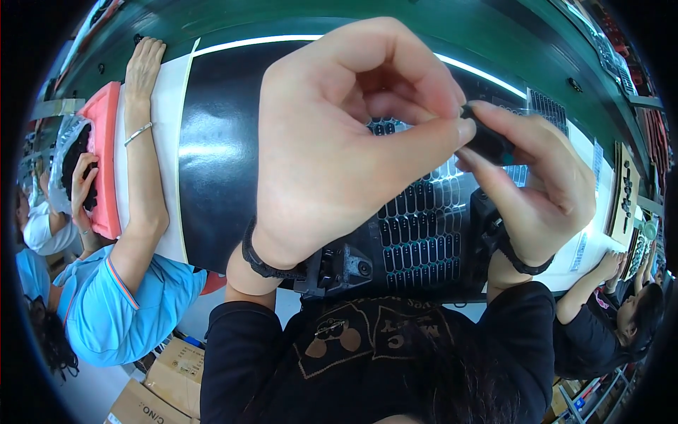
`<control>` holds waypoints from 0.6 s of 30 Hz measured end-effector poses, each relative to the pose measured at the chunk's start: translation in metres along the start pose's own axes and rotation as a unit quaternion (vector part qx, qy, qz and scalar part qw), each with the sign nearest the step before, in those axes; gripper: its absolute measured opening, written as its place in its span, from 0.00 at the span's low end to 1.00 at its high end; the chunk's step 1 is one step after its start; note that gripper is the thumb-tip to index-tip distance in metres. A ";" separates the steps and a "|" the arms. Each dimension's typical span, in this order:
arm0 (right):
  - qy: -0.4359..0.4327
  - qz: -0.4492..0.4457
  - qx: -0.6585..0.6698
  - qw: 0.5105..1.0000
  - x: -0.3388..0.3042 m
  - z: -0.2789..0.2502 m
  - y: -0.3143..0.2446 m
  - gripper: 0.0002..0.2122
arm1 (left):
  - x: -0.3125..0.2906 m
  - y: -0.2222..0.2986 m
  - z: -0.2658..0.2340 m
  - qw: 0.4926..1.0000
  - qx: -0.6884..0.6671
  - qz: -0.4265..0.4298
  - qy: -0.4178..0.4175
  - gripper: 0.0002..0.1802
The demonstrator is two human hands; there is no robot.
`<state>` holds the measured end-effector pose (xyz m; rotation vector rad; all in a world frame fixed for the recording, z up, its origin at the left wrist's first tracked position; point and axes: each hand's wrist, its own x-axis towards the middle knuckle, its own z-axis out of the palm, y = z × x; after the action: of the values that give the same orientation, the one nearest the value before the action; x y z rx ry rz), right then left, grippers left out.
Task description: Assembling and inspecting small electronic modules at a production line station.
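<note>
Left hand [332, 141]: raised, fingers curled, pinching the small black part [487, 141]
Right hand [544, 184]: raised, gripping the same part

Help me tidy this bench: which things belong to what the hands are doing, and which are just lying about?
In use:
- left hand
- right hand
- small dark part, pinched by both
- sheet of dark oblong pieces beneath

Lying about:
- pink tray, a co-worker's
- cardboard boxes

Left of the fingers, a co-worker's arm [145, 166] lies on the white sheet [168, 106] beside a pink tray [106, 152]. Cardboard boxes [169, 381] sit far below them.
</note>
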<state>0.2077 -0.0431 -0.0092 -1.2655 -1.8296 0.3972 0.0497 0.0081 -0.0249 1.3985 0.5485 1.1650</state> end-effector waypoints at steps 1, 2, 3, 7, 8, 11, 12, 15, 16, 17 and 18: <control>-0.003 -0.011 -0.011 1.000 0.000 0.000 0.001 0.15 | 0.000 -0.001 0.000 1.000 0.000 -0.001 -0.001 0.12; -0.007 -0.022 -0.022 0.999 0.000 0.000 0.002 0.15 | 0.000 -0.003 0.000 1.000 0.012 0.010 -0.006 0.12; -0.006 -0.023 -0.022 0.999 0.000 0.000 0.002 0.15 | -0.001 -0.004 -0.001 0.999 0.025 0.021 -0.010 0.11; -0.006 -0.039 -0.018 0.999 -0.002 0.000 0.002 0.14 | 0.002 -0.009 0.002 0.992 0.098 0.080 0.000 0.11; -0.007 -0.020 -0.013 1.000 -0.002 0.000 0.002 0.14 | 0.003 -0.011 0.002 0.987 0.126 0.104 0.006 0.11; -0.006 0.016 -0.003 1.000 -0.006 -0.001 0.000 0.13 | 0.005 -0.017 -0.007 0.987 0.148 0.010 -0.066 0.10; -0.009 0.013 0.011 1.000 -0.009 -0.004 0.001 0.13 | 0.005 -0.017 -0.009 0.981 0.159 -0.037 -0.101 0.10; -0.013 0.003 0.037 0.999 -0.013 -0.009 0.004 0.13 | 0.004 -0.009 -0.007 0.982 -0.006 -0.125 -0.138 0.09; -0.005 -0.006 0.063 0.998 -0.013 -0.008 0.006 0.13 | 0.003 -0.007 -0.006 0.969 -0.090 -0.169 -0.156 0.09; 0.003 -0.015 0.089 0.996 -0.012 -0.005 0.008 0.12 | 0.001 -0.006 -0.004 0.969 -0.089 -0.167 -0.157 0.09; 0.010 -0.023 0.116 0.993 -0.012 -0.003 0.009 0.11 | -0.002 -0.004 -0.002 0.980 -0.050 -0.144 -0.125 0.10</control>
<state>0.2172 -0.0500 -0.0186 -1.0621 -1.7364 0.5511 0.0487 0.0082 -0.0297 1.3059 0.4881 0.7626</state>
